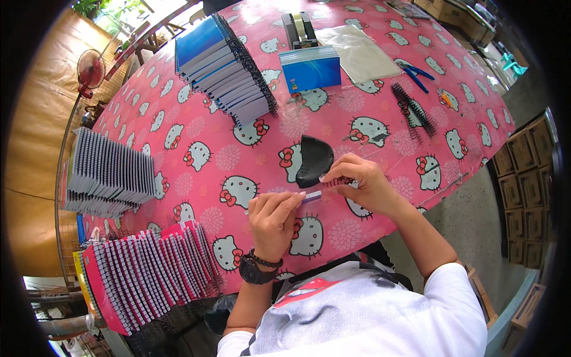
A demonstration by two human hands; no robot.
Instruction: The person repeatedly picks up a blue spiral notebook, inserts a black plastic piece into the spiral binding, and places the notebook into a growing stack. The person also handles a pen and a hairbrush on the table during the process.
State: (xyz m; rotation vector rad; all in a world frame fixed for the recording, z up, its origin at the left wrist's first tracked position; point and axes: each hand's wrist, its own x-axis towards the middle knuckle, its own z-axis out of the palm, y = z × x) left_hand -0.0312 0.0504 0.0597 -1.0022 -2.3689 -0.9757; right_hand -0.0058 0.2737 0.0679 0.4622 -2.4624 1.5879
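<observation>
My left hand [273, 221], with a dark watch and a bead bracelet at the wrist, is closed round a thin, pale purple and white booklet seen edge-on [311, 197]. Most of that booklet is hidden by my fingers. Just to its right, my right hand [364, 181] pinches a dark spiral binding coil [340, 181] at the booklet's end; how far the coil is threaded I cannot tell. Beyond my hands lies a black, rounded, wedge-shaped object [315, 160], close to my right fingertips. More loose black coils [411, 112] lie farther off to the right.
Spiral notebooks stand in a tall blue stack [229, 71], a grey row [110, 169] and a pink row [151, 271]. Farther back are small blue booklets [311, 68], a tape dispenser [299, 31], clear plastic sheets [360, 53] and blue-handled pliers [415, 76] on the pink patterned tablecloth [229, 156].
</observation>
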